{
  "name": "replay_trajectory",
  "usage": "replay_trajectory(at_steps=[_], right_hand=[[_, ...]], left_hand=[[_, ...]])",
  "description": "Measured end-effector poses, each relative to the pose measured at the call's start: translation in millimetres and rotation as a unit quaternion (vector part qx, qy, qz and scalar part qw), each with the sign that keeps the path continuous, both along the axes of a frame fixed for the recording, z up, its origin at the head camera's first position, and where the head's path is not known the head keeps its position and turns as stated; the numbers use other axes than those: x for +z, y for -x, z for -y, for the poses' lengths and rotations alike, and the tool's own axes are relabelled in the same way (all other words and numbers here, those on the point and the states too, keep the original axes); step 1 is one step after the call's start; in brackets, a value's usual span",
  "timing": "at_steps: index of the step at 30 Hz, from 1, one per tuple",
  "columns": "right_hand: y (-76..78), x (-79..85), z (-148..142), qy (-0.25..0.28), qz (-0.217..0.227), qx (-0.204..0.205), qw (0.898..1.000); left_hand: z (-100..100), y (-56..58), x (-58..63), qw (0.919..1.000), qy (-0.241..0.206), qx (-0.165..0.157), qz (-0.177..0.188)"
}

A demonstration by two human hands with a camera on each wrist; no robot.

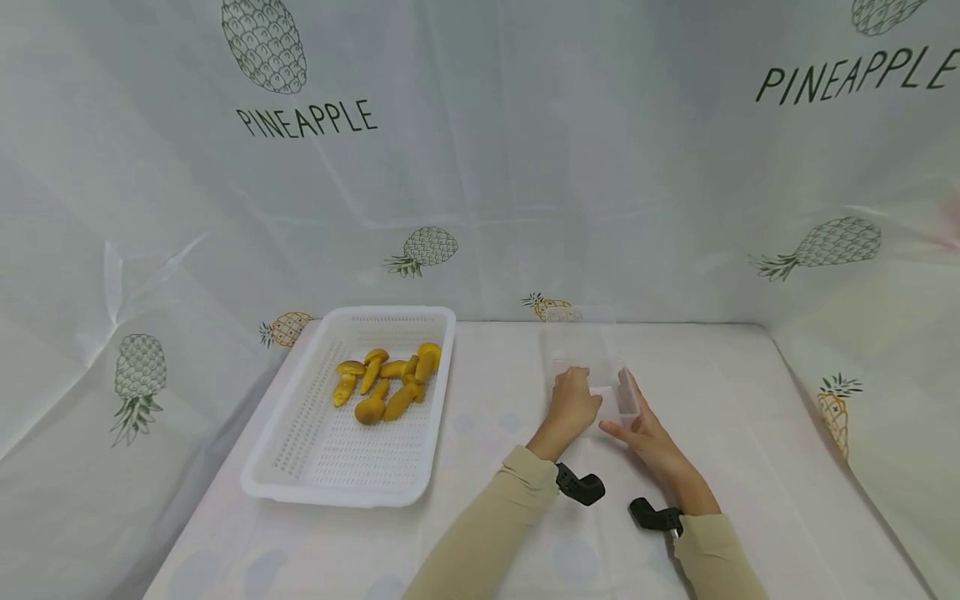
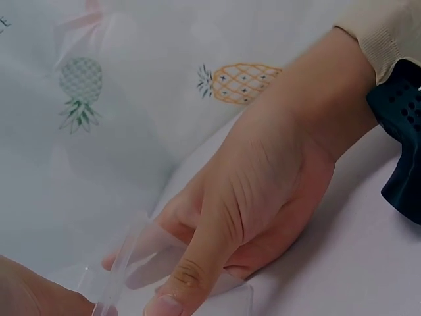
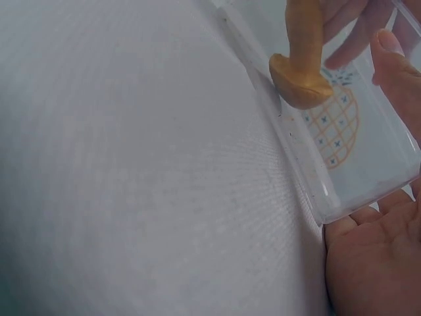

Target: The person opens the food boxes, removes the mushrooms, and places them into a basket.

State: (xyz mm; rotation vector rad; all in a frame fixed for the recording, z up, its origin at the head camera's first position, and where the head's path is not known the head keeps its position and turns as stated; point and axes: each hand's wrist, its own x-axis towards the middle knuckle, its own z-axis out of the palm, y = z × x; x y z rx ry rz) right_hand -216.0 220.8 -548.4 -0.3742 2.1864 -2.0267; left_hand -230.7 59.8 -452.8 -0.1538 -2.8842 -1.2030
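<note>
A clear plastic box point(image 1: 628, 396) stands on the table, its clear lid point(image 1: 579, 342) raised at the back. My left hand point(image 1: 573, 404) reaches into the box from the left with curled fingers. In the right wrist view a yellow-brown mushroom point(image 3: 304, 72) is seen through the clear wall, cap down, its stem at the left hand's fingers; the stem's upper end lies out of frame. My right hand point(image 1: 652, 442) holds the box at its right front corner, thumb in front and fingers along the side. In the head view the left hand hides the mushroom.
A white perforated basket point(image 1: 341, 492) stands to the left, with several yellow-brown mushrooms point(image 1: 371, 408) in its far half. A pineapple-print sheet point(image 1: 487, 167) hangs behind and beside the white table point(image 1: 495, 533). Each wrist wears a black camera mount point(image 1: 581, 485).
</note>
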Motion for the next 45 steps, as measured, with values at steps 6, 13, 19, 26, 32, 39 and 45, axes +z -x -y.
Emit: replay_trajectory(at_steps=[6, 13, 19, 26, 32, 39, 45], right_hand=[[1.1, -3.3, -1.5, 0.001, -0.001, 0.005, 1.000], [-0.1, 0.1, -1.4, -0.005, 0.009, 0.006, 1.000], [1.0, 0.6, -1.1, -0.002, 0.003, 0.007, 1.000], [2.3, -0.1, -1.9, -0.005, 0.002, 0.005, 1.000], [1.9, -2.2, -2.3, -0.009, -0.010, 0.009, 1.000], [1.0, -2.7, -2.3, -0.002, -0.018, 0.014, 1.000], [0.2, -2.4, -1.9, -0.003, -0.013, 0.013, 1.000]], left_hand=[[-1.5, 2.6, -0.7, 0.9995, 0.027, -0.008, 0.017], [-5.2, 5.0, -1.3, 0.9987, 0.031, 0.001, 0.040], [-6.8, 6.3, -2.1, 0.9983, 0.047, 0.003, 0.034], [-7.6, 9.6, -4.4, 0.9975, 0.056, 0.001, 0.042], [-6.7, 14.9, -6.2, 0.9957, 0.058, -0.018, 0.069], [-4.6, 21.5, -7.0, 0.9915, 0.069, -0.055, 0.095], [-2.8, 24.2, -8.6, 0.9897, 0.057, -0.080, 0.104]])
